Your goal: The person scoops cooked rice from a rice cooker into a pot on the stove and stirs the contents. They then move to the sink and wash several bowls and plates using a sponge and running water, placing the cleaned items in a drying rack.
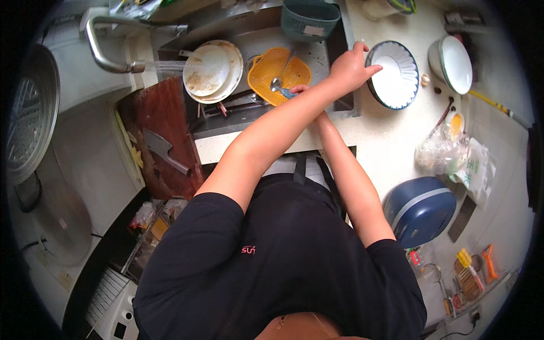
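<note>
My left arm crosses over my right one. At its end my left hand (350, 68) has its fingers apart, and the thumb overlaps the rim of a white fluted bowl (395, 76) with a dark blue edge. Whether they touch, I cannot tell. Partly hidden under the left forearm, my right hand (300, 88) grips a spoon (287, 92) by what looks like a blue patterned handle. Its metal end lies over a yellow plastic colander (265, 70) in the sink (259, 40). Another thin utensil handle (291, 59) leans inside the colander.
Water runs from the faucet (136, 66) toward stacked soiled plates (208, 80). A green basket (310, 21) stands at the sink's back. To the left, a cleaver (163, 148) rests on a wooden cutting board (170, 114). At right are an enamel bowl (454, 66) and a blue lidded container (420, 212).
</note>
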`<state>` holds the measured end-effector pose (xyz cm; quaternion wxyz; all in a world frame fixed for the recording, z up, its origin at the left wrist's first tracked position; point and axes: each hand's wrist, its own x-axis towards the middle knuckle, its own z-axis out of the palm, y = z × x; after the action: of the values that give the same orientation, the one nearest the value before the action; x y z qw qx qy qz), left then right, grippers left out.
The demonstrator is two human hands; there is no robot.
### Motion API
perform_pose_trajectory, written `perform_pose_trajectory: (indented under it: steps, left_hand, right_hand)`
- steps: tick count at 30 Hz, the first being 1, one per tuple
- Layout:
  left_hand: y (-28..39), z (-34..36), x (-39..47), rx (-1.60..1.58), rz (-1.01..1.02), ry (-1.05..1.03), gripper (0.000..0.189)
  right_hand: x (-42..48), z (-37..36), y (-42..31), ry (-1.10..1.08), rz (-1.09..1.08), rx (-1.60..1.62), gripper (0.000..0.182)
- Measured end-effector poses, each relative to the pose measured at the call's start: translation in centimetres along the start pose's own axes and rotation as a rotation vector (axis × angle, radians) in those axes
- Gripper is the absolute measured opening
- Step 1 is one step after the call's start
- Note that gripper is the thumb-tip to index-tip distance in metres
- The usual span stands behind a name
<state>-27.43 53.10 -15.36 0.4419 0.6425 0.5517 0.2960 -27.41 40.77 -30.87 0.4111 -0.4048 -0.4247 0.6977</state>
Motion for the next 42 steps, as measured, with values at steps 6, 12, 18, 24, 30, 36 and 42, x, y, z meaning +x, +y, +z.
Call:
perform_pose_trajectory:
  steps: [6, 12, 18, 24, 30, 36, 42]
  left_hand:
    - [-12.1, -8.0, -7.0, -0.582, -0.405, 0.116, 0.034]
    - [-25.6, -15.1, -16.2, -1.474, -0.846, 0.880, 0.031]
    - [-34.6, -16.7, -14.3, -1.665, -0.757, 1.211, 0.035]
    - [-39.3, -16.4, -9.7, -1.858, -0.935, 1.426, 0.056]
    - [-34.3, -17.2, -9.6, -1.682, -0.956, 1.326, 0.043]
    - [-30.6, -18.1, -14.0, -1.588, -0.783, 0.923, 0.055]
    - [-25.1, -19.3, -17.1, -1.289, -0.813, 0.547, 0.053]
  right_hand:
    - [1.7, 1.7, -3.2, 0.276, 0.457, -0.145, 0.024]
    - [4.0, 2.0, -0.7, 0.379, 0.632, 0.038, 0.023]
    - [5.2, 6.1, 0.7, 0.321, 0.678, -0.003, 0.024]
    - [6.0, 10.3, -0.7, 0.298, 0.694, -0.059, 0.022]
    - [5.8, 9.5, -1.8, 0.288, 0.657, 0.004, 0.020]
    - [5.4, 8.4, -2.4, 0.339, 0.618, 0.054, 0.022]
    - [4.8, 5.8, -5.9, 0.454, 0.479, 0.104, 0.024]
